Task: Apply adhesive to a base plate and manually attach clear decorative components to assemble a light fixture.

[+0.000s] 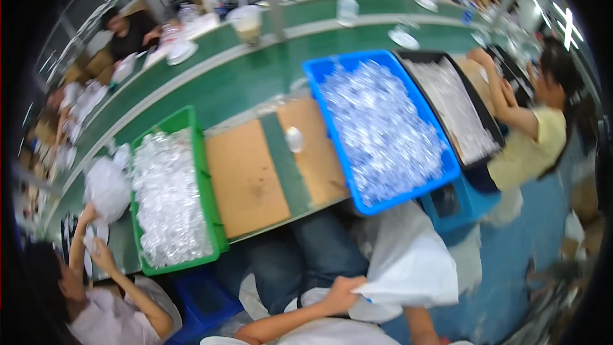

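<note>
A factory assembly line: seated workers along a green conveyor belt point(255, 76), bins point(357, 64) of clear plastic parts.

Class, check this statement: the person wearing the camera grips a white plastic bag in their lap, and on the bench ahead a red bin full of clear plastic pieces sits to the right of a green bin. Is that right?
One detail is wrong: the bin on the right is blue, not red. The head view shows it full of clear plastic pieces, to the right of the green bin, while the hand grips the white plastic bag in the lap.

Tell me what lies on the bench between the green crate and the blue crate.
In the head view, between the green crate and blue crate lie two brown cardboard sheets, a green strip of bench between them, and one small clear plastic piece.
</note>
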Demonstrator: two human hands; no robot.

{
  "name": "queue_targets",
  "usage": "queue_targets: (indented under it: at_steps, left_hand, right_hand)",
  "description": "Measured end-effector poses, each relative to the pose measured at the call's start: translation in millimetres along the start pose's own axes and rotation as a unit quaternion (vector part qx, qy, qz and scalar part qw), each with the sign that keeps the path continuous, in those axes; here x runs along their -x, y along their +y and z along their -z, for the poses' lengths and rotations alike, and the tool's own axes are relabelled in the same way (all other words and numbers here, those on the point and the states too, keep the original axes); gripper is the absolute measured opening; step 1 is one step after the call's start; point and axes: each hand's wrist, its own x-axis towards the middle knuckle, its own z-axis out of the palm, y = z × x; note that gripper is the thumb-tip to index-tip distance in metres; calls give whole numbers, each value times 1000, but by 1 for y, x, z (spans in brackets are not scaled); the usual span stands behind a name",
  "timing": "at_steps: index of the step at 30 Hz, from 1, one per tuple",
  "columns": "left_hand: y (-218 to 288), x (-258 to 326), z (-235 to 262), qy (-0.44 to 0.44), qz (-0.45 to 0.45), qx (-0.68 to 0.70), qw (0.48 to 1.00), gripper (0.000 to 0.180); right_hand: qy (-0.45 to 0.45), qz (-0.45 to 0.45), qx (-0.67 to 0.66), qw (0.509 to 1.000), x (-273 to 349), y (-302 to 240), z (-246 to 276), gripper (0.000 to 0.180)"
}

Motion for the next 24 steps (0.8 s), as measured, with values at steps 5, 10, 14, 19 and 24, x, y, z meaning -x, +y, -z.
queue_targets:
  at_steps: [5,10,14,19,24]
  left_hand:
    - [10,18,3,12,-42,7,999,16]
    - [-6,18,-1,42,-9,1,999,17]
    - [5,13,-7,35,-25,9,999,20]
    - [45,9,10,3,49,-86,995,12]
    - [41,8,10,57,-18,-69,996,6]
  right_hand:
    - [-120,62,-47,990,-124,-44,-45,51]
    - [-174,52,-102,978,-162,-56,-74,50]
    - [-189,29,-142,971,-179,-54,-76,49]
    - [-197,-16,-202,959,-181,-44,-81,47]
    - [-211,-65,-261,940,-179,-33,-91,46]
